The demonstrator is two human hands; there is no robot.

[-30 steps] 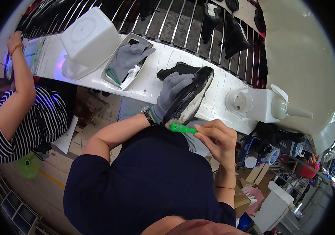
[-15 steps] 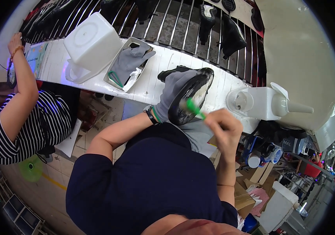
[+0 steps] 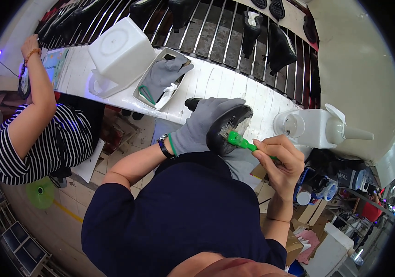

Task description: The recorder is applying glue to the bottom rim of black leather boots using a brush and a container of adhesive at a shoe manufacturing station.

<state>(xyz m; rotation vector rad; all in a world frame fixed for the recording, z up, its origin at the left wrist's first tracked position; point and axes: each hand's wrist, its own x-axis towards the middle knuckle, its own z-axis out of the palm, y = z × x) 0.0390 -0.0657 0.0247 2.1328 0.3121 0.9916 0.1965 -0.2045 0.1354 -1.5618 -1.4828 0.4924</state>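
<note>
In a grey glove, my left hand (image 3: 200, 123) is wrapped round a black shoe upper (image 3: 215, 134), whose pale underside is turned toward my right. Between the thumb and fingers of my bare right hand (image 3: 281, 161) is a brush with a green handle (image 3: 241, 140). Its bristles touch the underside of the shoe near the end closest to me. My left palm and part of the shoe are hidden by the glove. Spare grey gloves (image 3: 165, 74) lie in a white box (image 3: 137, 94) beyond my left forearm.
The white bench (image 3: 211, 85) runs along a roller conveyor (image 3: 202, 34) carrying several black shoe uppers (image 3: 282, 48). An upturned white container (image 3: 121, 44) stands left. To the right is a white jug (image 3: 315, 128) with a clear cup (image 3: 293, 124). A person in stripes (image 3: 45, 141) works at left.
The shoe has tilted, its underside now more foreshortened. My right hand has shifted right, with the brush still against the shoe. The whole view has moved slightly.
</note>
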